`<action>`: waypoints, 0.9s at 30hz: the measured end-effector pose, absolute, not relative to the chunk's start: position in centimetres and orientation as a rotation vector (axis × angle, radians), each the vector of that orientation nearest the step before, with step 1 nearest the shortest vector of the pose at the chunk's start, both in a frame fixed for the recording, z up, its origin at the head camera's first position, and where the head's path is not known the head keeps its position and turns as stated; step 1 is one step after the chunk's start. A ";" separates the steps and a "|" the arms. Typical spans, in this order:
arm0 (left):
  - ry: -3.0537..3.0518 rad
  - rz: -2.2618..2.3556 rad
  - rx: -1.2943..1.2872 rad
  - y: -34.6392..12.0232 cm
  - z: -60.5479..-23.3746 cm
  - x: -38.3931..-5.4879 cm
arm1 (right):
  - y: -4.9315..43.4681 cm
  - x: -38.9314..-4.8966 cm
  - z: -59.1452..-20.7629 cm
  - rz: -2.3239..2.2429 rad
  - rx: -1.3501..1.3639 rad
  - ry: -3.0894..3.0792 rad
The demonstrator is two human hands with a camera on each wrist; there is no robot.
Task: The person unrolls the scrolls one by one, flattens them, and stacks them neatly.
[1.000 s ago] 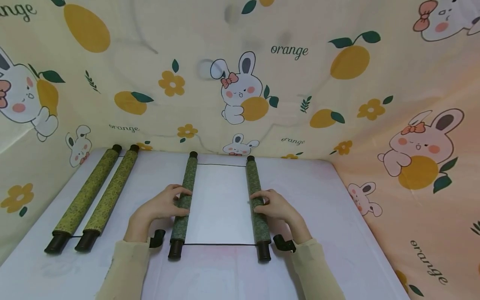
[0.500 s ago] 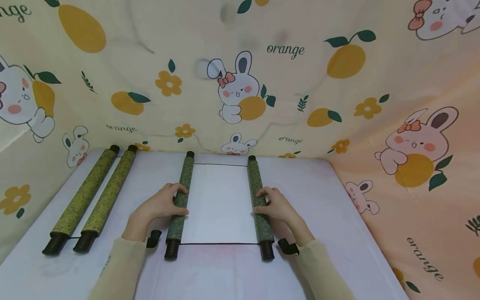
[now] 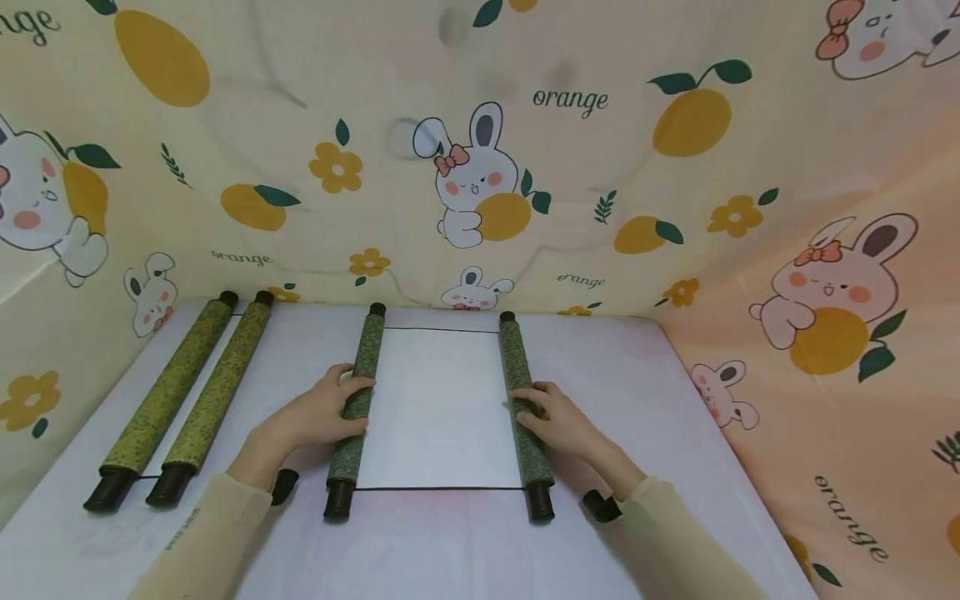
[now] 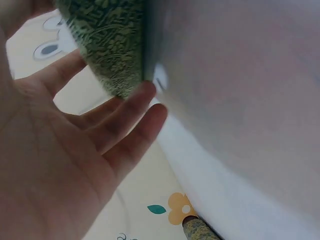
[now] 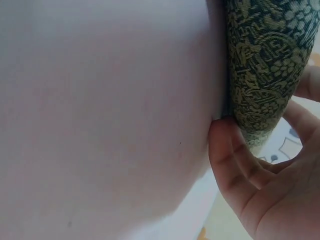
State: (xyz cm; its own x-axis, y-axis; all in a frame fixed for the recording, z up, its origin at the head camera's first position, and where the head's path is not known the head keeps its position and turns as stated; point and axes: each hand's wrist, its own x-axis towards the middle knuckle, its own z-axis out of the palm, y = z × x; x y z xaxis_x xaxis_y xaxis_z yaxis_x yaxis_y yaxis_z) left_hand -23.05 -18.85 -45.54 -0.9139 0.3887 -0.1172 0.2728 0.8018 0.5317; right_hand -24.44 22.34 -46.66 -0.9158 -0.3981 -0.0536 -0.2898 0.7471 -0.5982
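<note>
A green patterned scroll lies partly unrolled on the table, its white sheet (image 3: 442, 408) showing between two rolls with black end knobs. My left hand (image 3: 318, 410) holds the left roll (image 3: 365, 350) near its middle, fingers and thumb reaching across it. On the other side my right hand (image 3: 558, 419) holds the right roll (image 3: 514, 350) in a like way. The left wrist view shows fingers (image 4: 131, 112) at the brocade roll (image 4: 112, 45). In the right wrist view, fingertips (image 5: 222, 137) touch the edge of the patterned roll (image 5: 270, 60).
Left of my left arm lies another scroll (image 3: 171, 387), yellow-green with black knobs, its two rolls slightly apart. A cloth backdrop (image 3: 330, 92) with rabbits and oranges stands behind and to the sides of the white table (image 3: 442, 550).
The two rolls have moved apart, the left one leftward and the right one rightward, each with its hand. More of the white sheet shows between them. The yellow-green scroll stays put.
</note>
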 end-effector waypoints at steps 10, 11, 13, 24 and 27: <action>2.897 0.673 0.622 -19.7 -45.9 -22.5 | 22.9 -24.2 -46.4 -0.817 -0.511 2.809; 2.907 0.664 0.629 -19.8 -45.8 -22.4 | 23.0 -24.2 -46.4 -0.807 -0.512 2.819; 2.936 0.633 0.648 -20.0 -45.8 -22.2 | 23.0 -24.1 -46.3 -0.784 -0.511 2.839; 3.043 0.499 0.616 -20.8 -46.5 -21.5 | 24.2 -23.8 -46.4 -0.753 -0.522 2.898; 3.058 0.483 0.586 -21.0 -46.7 -21.5 | 24.6 -23.7 -46.5 -0.733 -0.541 2.900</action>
